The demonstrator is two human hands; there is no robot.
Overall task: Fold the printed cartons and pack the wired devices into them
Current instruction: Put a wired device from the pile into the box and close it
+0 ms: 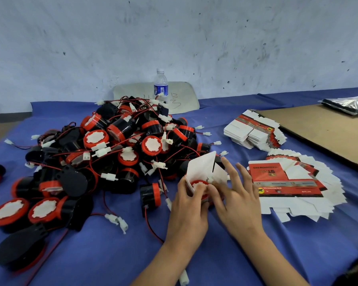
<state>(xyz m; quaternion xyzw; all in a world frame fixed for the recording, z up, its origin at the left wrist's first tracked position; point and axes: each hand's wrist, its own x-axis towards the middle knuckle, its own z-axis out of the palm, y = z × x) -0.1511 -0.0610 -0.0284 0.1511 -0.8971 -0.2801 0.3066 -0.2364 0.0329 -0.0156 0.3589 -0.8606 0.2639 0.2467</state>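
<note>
Up close, the left hand (189, 201) grips the side of a half-folded carton (204, 168), its fingers curled round the thin white card. The right hand (236, 195) keeps its fingers spread and fairly straight, with forefinger and thumb pushing at the carton's mouth. One wired device (198, 185) sits in that mouth, showing only its red ribbed rim and part of its pale face. The stiff top flaps stand open, so this pack looks loaded but not closed. Both hands work over the worktop (215, 254), which is draped in matte blue cloth. Just beside the right hand lies a fan of flat cartons (287, 182), glossy red and black print on white card with notched tabs. To the left, a big pile of devices (112, 151) waits: squat black cylinders with red caps, thin red and black leads and boxy white plugs, all tangled. No finished box is in view, so most of the job seems to remain. Farther back lie a second carton stack (254, 131), a brown cardboard sheet (318, 131) and a clear water bottle (160, 85) near the scuffed wall.
</note>
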